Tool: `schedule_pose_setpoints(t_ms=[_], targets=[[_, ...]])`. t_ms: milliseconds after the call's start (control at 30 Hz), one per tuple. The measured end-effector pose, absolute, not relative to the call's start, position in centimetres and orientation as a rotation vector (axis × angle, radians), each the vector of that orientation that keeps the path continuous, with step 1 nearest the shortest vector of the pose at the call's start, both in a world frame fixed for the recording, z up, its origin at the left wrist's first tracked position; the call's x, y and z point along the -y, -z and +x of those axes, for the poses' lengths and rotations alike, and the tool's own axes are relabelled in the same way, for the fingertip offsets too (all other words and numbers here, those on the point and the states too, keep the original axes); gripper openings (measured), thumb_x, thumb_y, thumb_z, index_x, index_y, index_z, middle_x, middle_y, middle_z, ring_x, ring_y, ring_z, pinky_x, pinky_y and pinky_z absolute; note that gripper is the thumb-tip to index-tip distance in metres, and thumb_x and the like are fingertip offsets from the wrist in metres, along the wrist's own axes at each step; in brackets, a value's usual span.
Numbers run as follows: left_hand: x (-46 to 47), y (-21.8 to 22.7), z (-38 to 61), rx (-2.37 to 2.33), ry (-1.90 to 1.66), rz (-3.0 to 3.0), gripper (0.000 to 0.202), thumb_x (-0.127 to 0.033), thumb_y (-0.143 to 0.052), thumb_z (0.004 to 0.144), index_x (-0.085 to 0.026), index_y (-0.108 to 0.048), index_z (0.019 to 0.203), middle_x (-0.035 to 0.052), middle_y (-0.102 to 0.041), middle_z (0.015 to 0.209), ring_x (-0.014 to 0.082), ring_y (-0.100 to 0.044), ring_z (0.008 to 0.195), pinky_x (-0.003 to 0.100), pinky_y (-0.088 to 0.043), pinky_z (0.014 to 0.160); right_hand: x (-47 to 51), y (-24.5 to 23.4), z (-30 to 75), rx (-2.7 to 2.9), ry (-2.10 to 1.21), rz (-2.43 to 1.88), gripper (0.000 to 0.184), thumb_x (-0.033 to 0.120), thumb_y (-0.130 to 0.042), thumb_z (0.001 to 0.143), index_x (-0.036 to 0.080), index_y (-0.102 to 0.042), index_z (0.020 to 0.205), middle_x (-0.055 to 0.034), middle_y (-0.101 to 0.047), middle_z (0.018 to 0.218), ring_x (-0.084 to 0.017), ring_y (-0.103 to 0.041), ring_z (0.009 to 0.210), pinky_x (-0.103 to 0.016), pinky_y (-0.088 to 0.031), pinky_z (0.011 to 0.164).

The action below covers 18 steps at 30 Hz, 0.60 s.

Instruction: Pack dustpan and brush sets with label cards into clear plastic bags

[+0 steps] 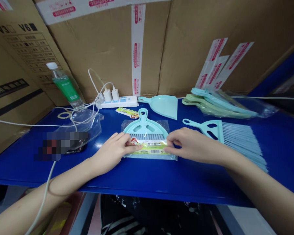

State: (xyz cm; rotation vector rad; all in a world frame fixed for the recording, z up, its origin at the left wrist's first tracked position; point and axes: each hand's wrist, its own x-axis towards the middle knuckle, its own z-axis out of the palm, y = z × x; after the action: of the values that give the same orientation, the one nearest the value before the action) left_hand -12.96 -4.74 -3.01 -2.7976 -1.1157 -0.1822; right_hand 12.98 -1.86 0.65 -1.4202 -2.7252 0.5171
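In front of me on the blue table lies a light-blue dustpan and brush set (144, 127) in a clear plastic bag, its handle pointing away. A yellow-green and white label (150, 147) crosses its lower part. My left hand (116, 148) grips the left edge of the package, the thumb lying over the label. At the opposite edge, my right hand (186, 143) is closed in a pinch at the label's right end. Beyond my right wrist is a loose light-blue brush (242, 140). A separate light-blue dustpan (163, 105) rests behind the package.
Bagged green and blue dustpan sets (217, 106) are piled at back right. Another label (127, 112) lies by a power strip (124, 101) with white cables. A bottle (66, 86), plastic wrap (88, 122) and a phone (76, 145) are at left. Large cardboard boxes (108, 45) stand behind.
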Motion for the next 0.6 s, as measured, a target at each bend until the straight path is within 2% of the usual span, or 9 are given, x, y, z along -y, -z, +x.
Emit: schedule_pose_setpoints(t_ms=[200, 333, 433, 600], targets=[[4.8, 3.0, -13.0, 1.09, 0.194, -2.781, 0.048, -0.008, -0.027, 0.095, -0.033, -0.058, 0.122, 0.0034, -0.05, 0.087, 0.0174, -0.045, 0.079, 0.029, -0.036, 0.07, 1.7, -0.6, 13.3, 2.723, -0.372, -1.495, 0.019, 0.024, -0.057, 0.076, 0.022, -0.044, 0.061, 0.0014, -0.051, 0.057, -0.014, -0.045, 0.055, -0.027, -0.028, 0.053], [4.9, 2.9, -12.8, 1.061, 0.147, -2.738, 0.048, -0.009, -0.025, 0.096, -0.032, -0.058, 0.122, 0.0035, -0.051, 0.088, 0.0171, -0.047, 0.079, 0.029, -0.037, 0.069, 2.0, -0.3, 12.7, 2.746, -0.215, -1.196, 0.005, 0.015, -0.053, 0.078, 0.019, -0.051, 0.079, -0.0024, -0.06, 0.073, -0.017, -0.052, 0.065, -0.029, -0.035, 0.062], [5.1, 2.8, -12.6, 1.026, 0.126, -2.694, 0.046, -0.009, -0.026, 0.096, -0.031, -0.057, 0.122, 0.0031, -0.051, 0.088, 0.0167, -0.048, 0.08, 0.029, -0.038, 0.071, 2.5, 0.1, 11.8, 2.751, -0.074, -0.908, 0.018, 0.011, -0.046, 0.083, 0.017, -0.06, 0.091, -0.0061, -0.061, 0.082, -0.019, -0.054, 0.075, -0.033, -0.035, 0.072], [5.2, 2.6, -12.3, 0.98, 0.11, -2.638, 0.044, -0.009, -0.027, 0.096, -0.03, -0.055, 0.124, 0.0024, -0.051, 0.085, 0.0157, -0.047, 0.076, 0.028, -0.037, 0.068, 3.1, 1.2, 10.6, 2.85, 0.047, -0.651, 0.025, 0.013, -0.046, 0.087, 0.017, -0.07, 0.097, -0.0058, -0.058, 0.076, -0.019, -0.049, 0.074, -0.034, -0.033, 0.072]])
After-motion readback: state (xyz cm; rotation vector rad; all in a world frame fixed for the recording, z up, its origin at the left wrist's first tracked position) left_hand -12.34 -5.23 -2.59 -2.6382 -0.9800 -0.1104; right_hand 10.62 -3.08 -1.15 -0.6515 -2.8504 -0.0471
